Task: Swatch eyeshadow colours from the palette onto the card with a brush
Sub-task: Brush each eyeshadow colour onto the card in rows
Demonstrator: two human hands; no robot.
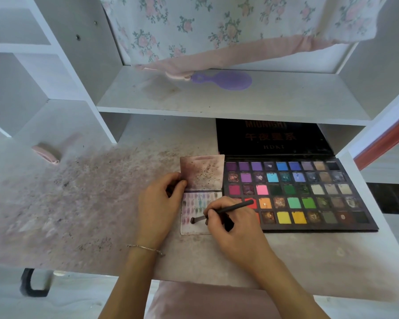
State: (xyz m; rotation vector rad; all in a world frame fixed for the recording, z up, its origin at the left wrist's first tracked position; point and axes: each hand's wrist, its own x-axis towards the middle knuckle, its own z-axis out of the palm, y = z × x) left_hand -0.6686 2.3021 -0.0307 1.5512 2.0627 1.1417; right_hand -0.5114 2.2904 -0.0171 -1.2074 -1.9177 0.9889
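A large open eyeshadow palette [309, 194] with several rows of coloured pans lies on the desk at the right, its black lid [272, 137] tilted back under the shelf. A folded white card [195, 227] with rows of small colour swatches lies just left of it, its stained upper flap [202, 171] standing up. My right hand [230, 224] grips a dark brush [219, 212], whose tip touches the card's lower left part. My left hand [158, 203] pinches the card's left edge near the fold.
The white desk top [78, 192] is smeared with pink and dark powder on the left. A pink item [47, 153] lies at far left. On the shelf above rest a purple hairbrush [226, 80] and floral cloth [217, 26]. A pink stool cushion [207, 302] is below.
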